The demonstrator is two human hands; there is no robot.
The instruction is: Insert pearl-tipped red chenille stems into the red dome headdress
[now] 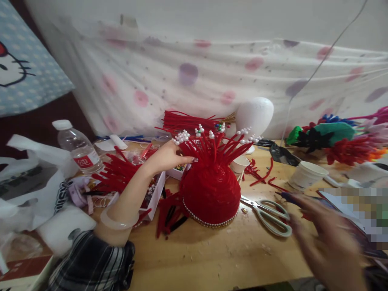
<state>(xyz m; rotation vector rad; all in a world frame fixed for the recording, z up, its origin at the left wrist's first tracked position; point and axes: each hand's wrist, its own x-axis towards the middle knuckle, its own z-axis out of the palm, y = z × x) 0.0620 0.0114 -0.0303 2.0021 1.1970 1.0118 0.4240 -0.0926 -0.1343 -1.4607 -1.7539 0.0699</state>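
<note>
A domed red headdress (210, 194) stands on the table, wrapped in fuzzy red strands, with a row of white beads round its lower edge. From its top fan red pipe cleaner stems (227, 155), tipped with clusters of white beads and a few green ones. My left hand (172, 155) grips the stems at the left side, thumb in front and the other fingers hidden behind. My right hand (329, 238) is blurred at the lower right, thumb and fingers apart, with nothing visible in it. Scissors (269, 216) with pale green handles lie between it and the headdress.
Behind are a white foam head (254, 115) and a bundle of red pipe cleaners (190, 121). Paper cups (307, 176) and red scraps (257, 173) lie right. A water bottle (77, 147), plastic bags and a white box (156, 198) crowd the left.
</note>
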